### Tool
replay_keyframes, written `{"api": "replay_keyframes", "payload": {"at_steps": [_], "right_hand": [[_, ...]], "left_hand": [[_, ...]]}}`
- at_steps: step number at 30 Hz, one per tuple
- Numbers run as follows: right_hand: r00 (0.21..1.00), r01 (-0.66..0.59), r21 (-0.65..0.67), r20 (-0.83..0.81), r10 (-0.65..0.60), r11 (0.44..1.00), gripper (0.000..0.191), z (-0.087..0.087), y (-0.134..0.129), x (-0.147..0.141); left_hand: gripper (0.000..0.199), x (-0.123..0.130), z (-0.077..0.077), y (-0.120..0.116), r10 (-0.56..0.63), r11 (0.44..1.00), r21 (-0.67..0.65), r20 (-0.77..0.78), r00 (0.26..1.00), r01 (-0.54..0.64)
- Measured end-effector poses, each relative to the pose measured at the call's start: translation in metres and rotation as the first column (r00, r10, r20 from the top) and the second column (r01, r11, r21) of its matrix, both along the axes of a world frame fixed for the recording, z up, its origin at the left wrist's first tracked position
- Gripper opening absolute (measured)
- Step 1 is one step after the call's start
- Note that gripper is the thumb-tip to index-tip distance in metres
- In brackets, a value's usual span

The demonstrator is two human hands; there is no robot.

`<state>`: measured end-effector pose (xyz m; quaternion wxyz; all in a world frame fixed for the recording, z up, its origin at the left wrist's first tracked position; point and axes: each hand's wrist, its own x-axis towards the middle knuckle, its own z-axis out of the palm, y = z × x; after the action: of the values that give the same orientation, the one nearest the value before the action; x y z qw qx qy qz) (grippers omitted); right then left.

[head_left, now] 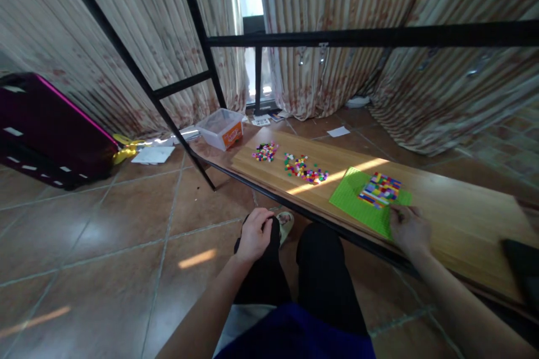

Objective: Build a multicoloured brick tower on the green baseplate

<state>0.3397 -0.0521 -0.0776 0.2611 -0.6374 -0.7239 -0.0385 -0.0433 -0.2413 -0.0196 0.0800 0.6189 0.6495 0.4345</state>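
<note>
On the wooden board, a bright green baseplate carries a patchwork of small coloured building bricks pressed side by side. My right hand is at the plate's near right corner, its fingers closed in a pinch just below the patchwork. Whatever lies between those fingertips is hidden or too small to name. My left hand rests on my left knee, its fingers curled together with no object showing in them. Loose bricks in many colours lie scattered left of the plate, and a second small pile of bricks lies farther left.
A clear plastic box with an orange label stands past the board's left end. A black metal frame crosses behind the wooden board. A dark flat object sits at the right edge. A dark suitcase stands left on the tiles.
</note>
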Motion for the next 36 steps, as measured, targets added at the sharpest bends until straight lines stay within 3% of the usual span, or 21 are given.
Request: {"api": "replay_keyframes", "payload": {"at_steps": [8,16,25,32,36], "right_hand": [[0.997,0.073,0.003,0.021,-0.073,0.997,0.033,0.000,-0.006,-0.007],[0.995,0.082,-0.008,0.054,-0.082,0.997,0.035,0.000,-0.008,-0.004],[1.000,0.030,0.044,0.007,-0.031,0.999,0.032,-0.005,-0.004,0.001],[0.995,0.096,-0.003,0.007,-0.096,0.995,0.037,-0.002,-0.007,0.000],[0.992,0.121,-0.029,0.034,-0.120,0.992,0.039,0.001,-0.009,-0.001]], "left_hand": [[0.019,0.012,-0.005,-0.006,-0.079,0.997,-0.009,-0.117,0.990,0.078],[0.018,0.008,-0.031,-0.018,-0.060,0.996,-0.068,-0.057,0.997,0.056],[0.016,-0.008,-0.014,-0.031,0.058,0.996,-0.053,-0.130,0.990,-0.065],[0.019,0.004,-0.009,-0.030,-0.152,0.975,-0.207,-0.330,0.932,0.086],[0.021,0.015,-0.008,-0.024,-0.277,0.948,-0.240,-0.309,0.910,0.207]]}}
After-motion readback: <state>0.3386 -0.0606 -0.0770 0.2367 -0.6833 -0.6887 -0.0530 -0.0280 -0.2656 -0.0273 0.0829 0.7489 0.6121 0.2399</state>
